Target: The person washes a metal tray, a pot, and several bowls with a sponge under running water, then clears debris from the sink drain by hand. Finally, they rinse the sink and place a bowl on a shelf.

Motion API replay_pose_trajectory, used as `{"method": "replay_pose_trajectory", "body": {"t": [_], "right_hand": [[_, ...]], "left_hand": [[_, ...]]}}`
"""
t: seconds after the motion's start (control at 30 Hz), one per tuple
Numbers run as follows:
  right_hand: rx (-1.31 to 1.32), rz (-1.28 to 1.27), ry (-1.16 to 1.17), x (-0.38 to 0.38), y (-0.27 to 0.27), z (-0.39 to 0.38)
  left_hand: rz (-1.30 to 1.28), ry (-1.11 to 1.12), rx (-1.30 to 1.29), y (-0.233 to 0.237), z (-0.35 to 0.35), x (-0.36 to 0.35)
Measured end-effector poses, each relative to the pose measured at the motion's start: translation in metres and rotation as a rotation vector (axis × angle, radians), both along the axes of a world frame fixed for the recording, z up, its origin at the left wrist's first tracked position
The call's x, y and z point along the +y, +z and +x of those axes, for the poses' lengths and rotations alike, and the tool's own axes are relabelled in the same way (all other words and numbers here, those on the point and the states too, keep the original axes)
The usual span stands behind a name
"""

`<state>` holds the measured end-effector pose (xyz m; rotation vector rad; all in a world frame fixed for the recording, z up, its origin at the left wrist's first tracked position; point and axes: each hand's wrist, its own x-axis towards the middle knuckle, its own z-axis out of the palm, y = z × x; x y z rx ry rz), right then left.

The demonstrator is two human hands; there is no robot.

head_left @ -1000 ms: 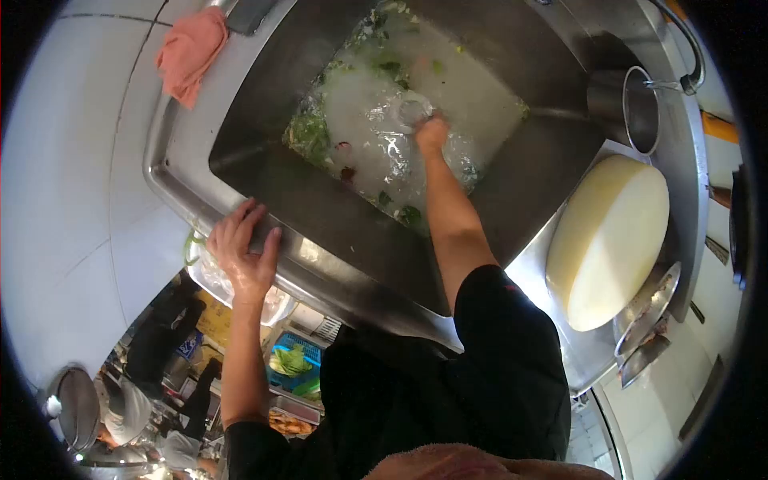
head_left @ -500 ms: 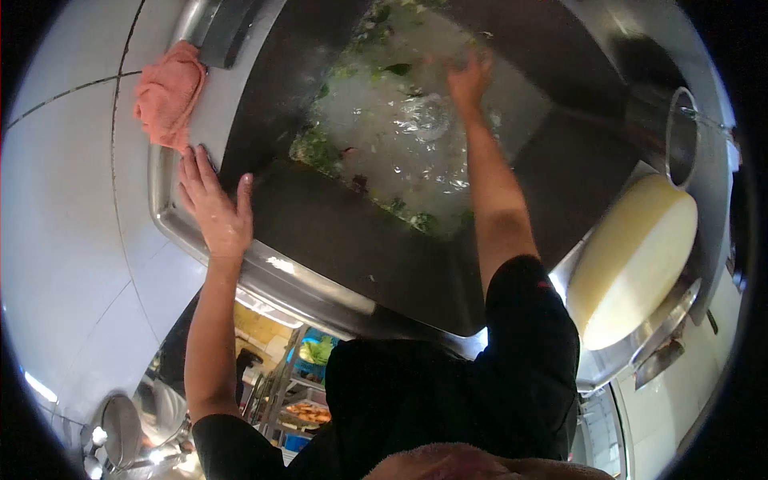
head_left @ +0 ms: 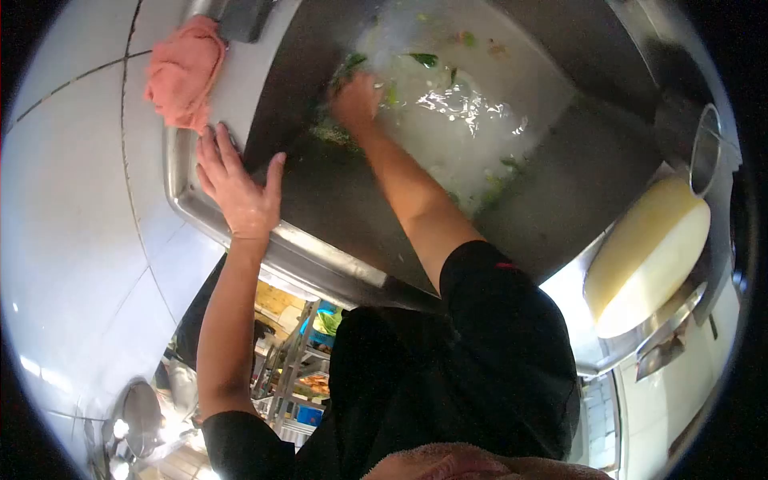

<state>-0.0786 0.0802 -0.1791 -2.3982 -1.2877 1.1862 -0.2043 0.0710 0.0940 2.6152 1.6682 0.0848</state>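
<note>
My left hand lies with fingers stretched out on the front left corner of a deep metal sink. Its fingertips come right up to a crumpled pink cloth on the rim. Down inside the sink, my right hand is at the left side of the cloudy water, among green vegetable scraps. Its fingers are blurred and partly hidden, so I cannot tell whether they hold any scraps. A dark green leaf and smaller bits float further right.
To the right of the sink stands a thick, round, cream-coloured block. A round metal rim rises behind it, and a broad metal blade lies nearby. Below left are metal pans and a rack with vegetables.
My right hand has swept left across the water from the far right middle to the left-side scraps. Scraps along the left and near edges have thinned. My left hand keeps its place.
</note>
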Motion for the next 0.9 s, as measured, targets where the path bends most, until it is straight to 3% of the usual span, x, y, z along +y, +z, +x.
{"method": "replay_pose_trajectory", "body": {"t": [0.03,0.1,0.2,0.3,0.37,0.53,0.57,0.6,0.7,0.77,0.87,0.9], "right_hand": [[0.017,-0.033,0.075,-0.017,-0.021,-0.018],[-0.170,-0.058,0.460,-0.048,0.027,-0.016],[-0.176,0.033,0.496,-0.098,0.000,-0.014],[-0.009,0.014,0.371,-0.151,0.033,0.030],[-0.165,0.210,0.372,-0.206,0.003,0.049],[-0.228,-0.097,0.405,-0.288,-0.008,0.118],[-0.302,-0.163,0.438,-0.292,-0.006,0.134],[-0.338,-0.192,0.323,-0.291,-0.004,0.148],[-0.630,0.020,0.170,-0.313,-0.039,0.194],[-0.494,-0.350,0.186,-0.292,-0.029,0.235],[-0.463,-0.395,0.303,-0.276,0.013,0.242],[-0.435,-0.366,0.308,-0.288,-0.007,0.242]], "left_hand": [[0.005,-0.001,0.005,0.000,0.001,0.000],[0.017,-0.005,0.007,0.001,0.001,-0.001],[0.012,-0.005,0.009,-0.002,-0.001,-0.002],[0.017,-0.015,-0.009,-0.002,-0.002,-0.003],[0.029,-0.027,-0.024,-0.003,-0.002,-0.003],[0.007,-0.008,-0.003,-0.001,-0.006,-0.004],[0.005,-0.012,-0.007,-0.002,-0.004,-0.003],[0.021,-0.020,-0.021,-0.004,-0.003,-0.002],[0.029,-0.035,-0.026,-0.003,-0.007,-0.006],[0.031,-0.034,-0.024,-0.006,-0.008,-0.003],[0.026,-0.024,-0.017,-0.008,-0.009,-0.002],[0.021,-0.018,-0.014,-0.007,-0.009,-0.003]]}}
